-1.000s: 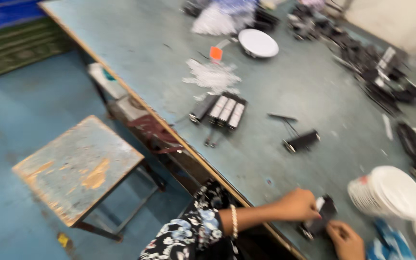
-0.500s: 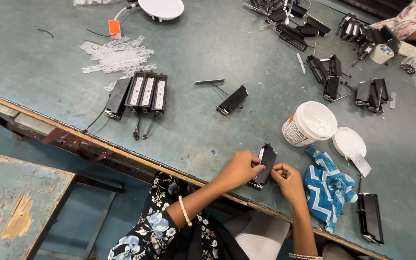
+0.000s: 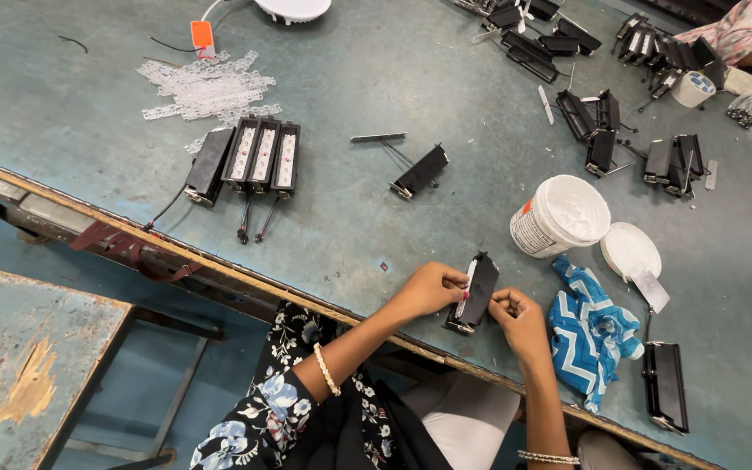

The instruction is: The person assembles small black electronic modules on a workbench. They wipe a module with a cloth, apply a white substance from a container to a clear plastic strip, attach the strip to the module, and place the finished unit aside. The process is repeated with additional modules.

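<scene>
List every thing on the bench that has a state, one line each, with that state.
left hand: pinching the black housing's upper edge
right hand: gripping the housing's lower side
black housing: held tilted above the table edge
white tub: open, upright, white paste inside
white lid: off, lying flat beside the tub
blue patterned cloth: crumpled
row of black housings: lying side by side, wires trailing

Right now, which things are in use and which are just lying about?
In use: left hand and right hand gripping a black housing.

Lying about: white tub, its lid, blue patterned cloth, row of finished housings.
</scene>
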